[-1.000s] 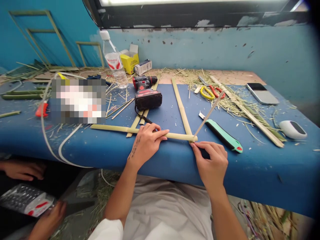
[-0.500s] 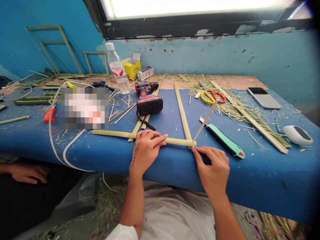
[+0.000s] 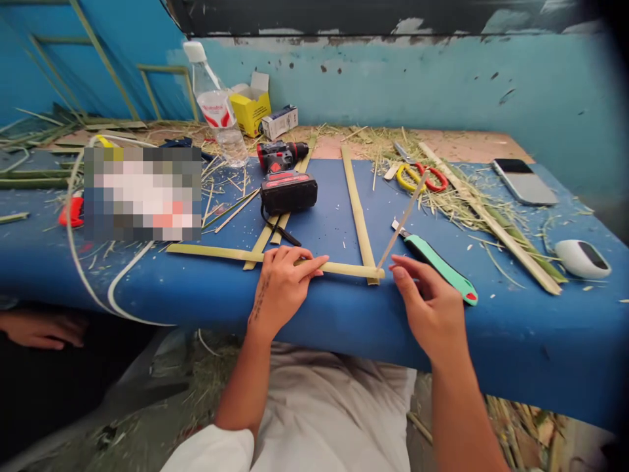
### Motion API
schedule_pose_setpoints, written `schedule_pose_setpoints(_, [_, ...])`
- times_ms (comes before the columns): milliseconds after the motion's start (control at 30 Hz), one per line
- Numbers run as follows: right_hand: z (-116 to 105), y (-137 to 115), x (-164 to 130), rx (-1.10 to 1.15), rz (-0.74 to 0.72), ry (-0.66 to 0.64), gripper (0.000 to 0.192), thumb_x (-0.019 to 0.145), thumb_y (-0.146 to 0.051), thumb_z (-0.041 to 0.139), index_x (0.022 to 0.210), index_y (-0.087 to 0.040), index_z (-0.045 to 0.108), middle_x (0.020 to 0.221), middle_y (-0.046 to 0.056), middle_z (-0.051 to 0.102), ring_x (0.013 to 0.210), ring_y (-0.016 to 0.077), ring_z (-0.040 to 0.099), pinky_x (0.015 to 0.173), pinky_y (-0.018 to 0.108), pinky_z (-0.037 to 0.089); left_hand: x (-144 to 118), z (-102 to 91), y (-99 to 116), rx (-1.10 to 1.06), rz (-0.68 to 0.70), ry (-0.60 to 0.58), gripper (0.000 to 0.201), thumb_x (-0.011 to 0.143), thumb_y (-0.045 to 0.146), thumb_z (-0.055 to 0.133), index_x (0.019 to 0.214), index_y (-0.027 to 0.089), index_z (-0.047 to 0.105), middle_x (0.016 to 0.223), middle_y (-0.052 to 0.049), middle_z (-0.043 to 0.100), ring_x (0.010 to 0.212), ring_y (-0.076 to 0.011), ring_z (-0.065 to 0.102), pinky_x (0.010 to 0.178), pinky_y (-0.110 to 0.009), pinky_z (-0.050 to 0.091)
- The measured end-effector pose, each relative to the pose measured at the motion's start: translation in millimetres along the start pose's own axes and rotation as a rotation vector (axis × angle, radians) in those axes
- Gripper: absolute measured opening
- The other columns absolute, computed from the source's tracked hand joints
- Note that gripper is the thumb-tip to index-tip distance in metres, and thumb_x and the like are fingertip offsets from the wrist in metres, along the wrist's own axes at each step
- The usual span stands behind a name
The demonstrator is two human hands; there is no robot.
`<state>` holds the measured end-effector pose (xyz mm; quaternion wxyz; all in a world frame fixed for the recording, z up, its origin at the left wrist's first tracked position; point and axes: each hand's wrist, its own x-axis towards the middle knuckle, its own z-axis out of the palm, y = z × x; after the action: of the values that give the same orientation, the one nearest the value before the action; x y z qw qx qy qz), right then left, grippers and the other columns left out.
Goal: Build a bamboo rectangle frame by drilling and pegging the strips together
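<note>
A flat bamboo strip (image 3: 346, 268) lies crosswise along the table's front edge. My left hand (image 3: 285, 285) is closed over its middle, pinching it between thumb and fingers. At its right end it crosses a second bamboo strip (image 3: 358, 213) that runs away from me. A thin bamboo stick (image 3: 403, 218) rises at a slant from that crossing. Just right of the joint hovers my right hand (image 3: 435, 305), fingers loosely curled and apart, nothing in it. Beyond it lies a green utility knife (image 3: 442, 267), its blade end towards the crossing.
A cordless drill (image 3: 287, 183) rests on more bamboo strips. Scissors (image 3: 423, 178), a phone (image 3: 525, 181) and a white rounded device (image 3: 583, 259) lie to the right among shavings. A water bottle (image 3: 219, 115) stands at the back. Another person's hand (image 3: 42, 328) shows at left.
My right hand has let go of the joint and moved right, fingers opening. My left hand keeps its hold on the strip. The view has tipped downward.
</note>
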<state>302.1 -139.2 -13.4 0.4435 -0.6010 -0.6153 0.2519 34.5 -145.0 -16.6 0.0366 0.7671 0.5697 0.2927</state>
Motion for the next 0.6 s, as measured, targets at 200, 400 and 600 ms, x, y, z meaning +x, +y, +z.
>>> schedule_pose_setpoints(200, [0.3,-32.3,48.3,0.134,-0.105,-0.138,0.047,0.092,-0.060,0.077,0.125,-0.025,0.079,0.101,0.005,0.079,0.075,0.0149,0.067,0.061,0.028,0.052,-1.2,1.7,-1.9,-0.012,-0.007,0.013,0.027,0.108,0.031,0.061,0.127,0.036,0.080,0.118,-0.002,0.076,0.112,-0.0215,0.063,0.107,-0.044,0.038])
schedule_pose_setpoints(400, [0.3,-51.4,50.9,0.177,-0.243,-0.175,0.035,0.101,-0.056,0.067,0.098,-0.023,0.078,0.080,0.003,0.075,0.058,0.0115,0.057,0.055,0.028,0.047,-4.0,2.1,-2.6,-0.021,0.004,0.033,0.028,0.108,0.034,0.060,0.127,0.036,0.080,0.118,-0.003,0.076,0.111,-0.0235,0.063,0.105,-0.046,0.039])
schedule_pose_setpoints(600, [6.5,-41.4,39.1,0.209,-0.234,-0.118,0.038,0.101,-0.059,0.066,0.091,-0.023,0.072,0.075,0.000,0.070,0.061,0.0135,0.058,0.057,0.030,0.047,-6.8,3.6,0.2,0.005,0.003,0.040,0.031,0.108,0.030,0.057,0.129,0.037,0.079,0.115,-0.004,0.076,0.109,-0.0266,0.061,0.102,-0.049,0.040])
